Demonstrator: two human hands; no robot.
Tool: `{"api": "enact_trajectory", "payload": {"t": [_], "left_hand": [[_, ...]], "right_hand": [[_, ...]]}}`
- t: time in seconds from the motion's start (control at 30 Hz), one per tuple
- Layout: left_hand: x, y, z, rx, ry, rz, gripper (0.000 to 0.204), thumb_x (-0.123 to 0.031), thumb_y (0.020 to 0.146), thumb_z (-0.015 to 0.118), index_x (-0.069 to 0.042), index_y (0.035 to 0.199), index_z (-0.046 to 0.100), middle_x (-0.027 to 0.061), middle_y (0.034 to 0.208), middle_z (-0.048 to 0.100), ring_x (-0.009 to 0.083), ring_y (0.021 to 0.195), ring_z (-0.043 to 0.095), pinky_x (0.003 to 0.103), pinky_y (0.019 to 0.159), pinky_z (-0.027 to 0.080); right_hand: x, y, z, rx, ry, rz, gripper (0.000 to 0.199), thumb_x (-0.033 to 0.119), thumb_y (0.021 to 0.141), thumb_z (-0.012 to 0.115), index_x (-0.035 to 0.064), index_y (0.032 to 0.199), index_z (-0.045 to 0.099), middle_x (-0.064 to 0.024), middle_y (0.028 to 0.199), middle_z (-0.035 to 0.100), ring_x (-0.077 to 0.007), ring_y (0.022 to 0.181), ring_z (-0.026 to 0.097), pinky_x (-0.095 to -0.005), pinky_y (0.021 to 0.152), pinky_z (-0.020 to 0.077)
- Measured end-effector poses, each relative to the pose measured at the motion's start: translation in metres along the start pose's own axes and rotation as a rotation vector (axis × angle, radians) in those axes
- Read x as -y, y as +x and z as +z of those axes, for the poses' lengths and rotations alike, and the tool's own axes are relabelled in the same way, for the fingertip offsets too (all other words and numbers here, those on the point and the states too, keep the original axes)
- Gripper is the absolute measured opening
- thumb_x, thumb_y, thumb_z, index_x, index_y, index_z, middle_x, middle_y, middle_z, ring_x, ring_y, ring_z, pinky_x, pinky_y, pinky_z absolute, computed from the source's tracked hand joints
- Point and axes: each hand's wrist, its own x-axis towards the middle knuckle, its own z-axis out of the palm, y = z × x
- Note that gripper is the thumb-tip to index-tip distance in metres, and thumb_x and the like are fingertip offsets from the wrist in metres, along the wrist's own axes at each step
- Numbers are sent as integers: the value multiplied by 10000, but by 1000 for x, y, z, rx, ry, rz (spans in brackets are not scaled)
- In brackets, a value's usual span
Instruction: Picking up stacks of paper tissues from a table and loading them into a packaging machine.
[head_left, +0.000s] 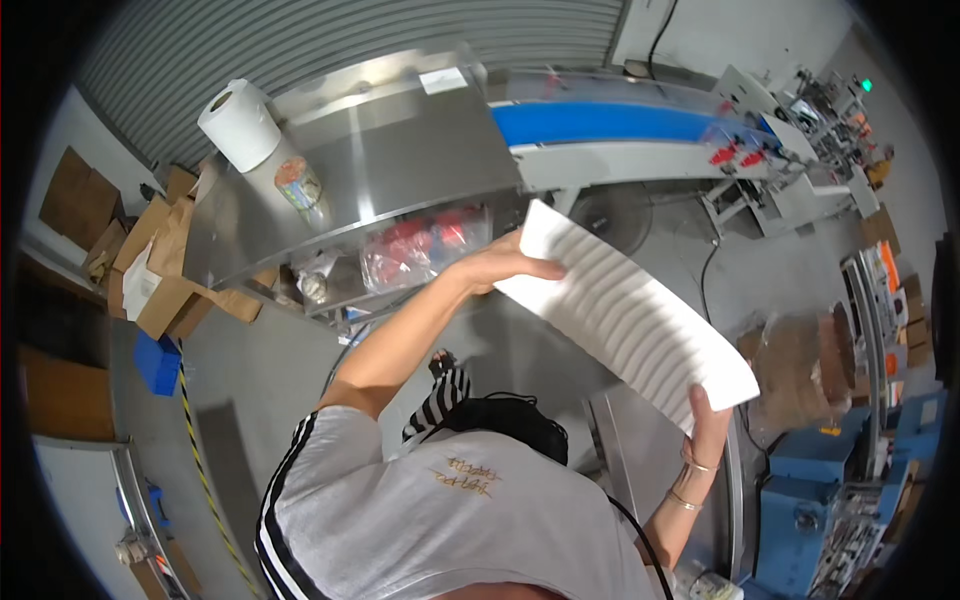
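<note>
Between my two hands I hold a long white ridged piece point(630, 310), with rows of parallel ribs across it like a stack of thin white sheets or a moulded tray; I cannot tell which. My left hand point(508, 264) grips its upper left end, thumb on top and fingers beneath. At the lower right end my right hand point(708, 408) holds on, thumb over the edge and its other fingers mostly hidden. The piece is raised in front of my body and slants down to the right.
Ahead stands a steel table point(420, 140) with a white paper roll point(240, 125), a tape roll point(297, 183) and bagged red items point(425, 245) on its shelf. A blue conveyor belt point(610, 123) runs right. Cardboard boxes point(165, 265) lie left; blue machinery point(800, 520) stands right.
</note>
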Motion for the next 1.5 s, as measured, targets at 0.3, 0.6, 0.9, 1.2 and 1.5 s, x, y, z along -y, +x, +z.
{"api": "enact_trajectory", "payload": {"t": [0.3, 0.6, 0.9, 1.2, 1.5], "left_hand": [[-5, -72, -223, -516, -109, -69, 801, -360, 762, 735, 27, 1367, 379, 189, 1320, 490, 287, 1245, 450, 375, 1053, 330], [15, -110, -303, -839, -488, -229, 673, -394, 868, 622, -8, 1370, 394, 132, 1334, 498, 242, 1231, 479, 382, 1009, 400], [-1, -89, -275, -1115, 199, -461, 767, -619, 878, 473, -46, 1382, 400, 161, 1326, 492, 271, 1220, 476, 411, 986, 414], [0, 35, -134, -1191, -861, -106, 618, -410, 797, 725, 46, 1176, 553, 141, 1002, 622, 188, 870, 615, 276, 792, 522], [-2, 131, -57, -892, -1492, 320, 388, -271, 931, 575, -64, 1251, 503, 10, 1151, 584, 199, 1168, 482, 356, 958, 427]], "right_hand": [[-1, 205, 241, 330, 34, 96, 514, 68, 799, 671, -11, 1262, 462, -79, 1162, 545, -171, 1093, 504, -296, 935, 410], [-16, 383, 405, 955, -284, 236, 582, 379, 871, 650, 27, 1298, 467, -43, 1140, 589, -144, 1019, 568, -292, 865, 456], [-19, 534, 552, 1412, -826, -306, 867, 573, 752, 677, -31, 1326, 436, -200, 1272, 545, -301, 1196, 508, -338, 1026, 368], [-11, 514, 648, 1421, -1132, -699, 1175, 808, 672, 501, -84, 1401, 273, -270, 1356, 441, -340, 1279, 437, -355, 1059, 346], [-9, 394, 672, 1860, -962, -1191, 914, 777, 729, 477, 60, 1296, 499, -220, 1142, 616, -375, 1116, 555, -401, 970, 422]]}}
